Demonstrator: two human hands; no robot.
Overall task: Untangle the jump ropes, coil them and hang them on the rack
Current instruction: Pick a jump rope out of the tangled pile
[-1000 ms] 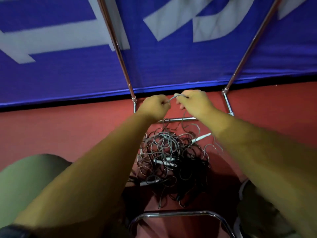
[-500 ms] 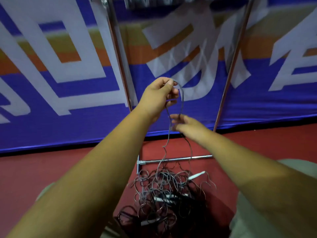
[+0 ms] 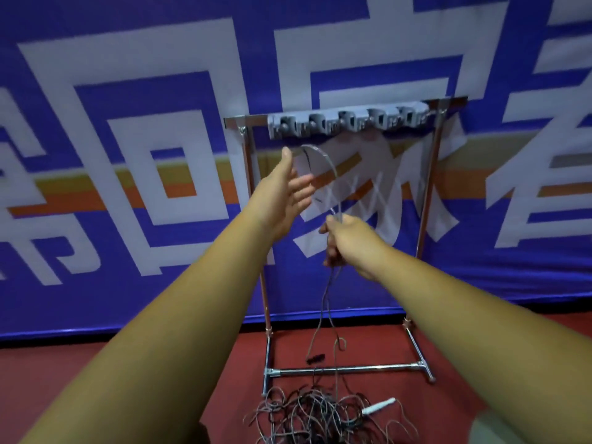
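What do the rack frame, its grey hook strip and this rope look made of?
Shiny silver tubular rack frame: likely chromed metal, mirror-like glints. Grey hook strip: matte, moulded, probably plastic. Thin grey jump rope: smooth springy cord holding curls, perhaps plastic-coated; blurred.

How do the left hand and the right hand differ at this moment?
The left hand is open with straight fingers; the right hand is curled around the rope. The left hand is higher, close under the hook bar; the right hand is lower, with the rope hanging from it down to the pile. Both are raised in front of the rack.
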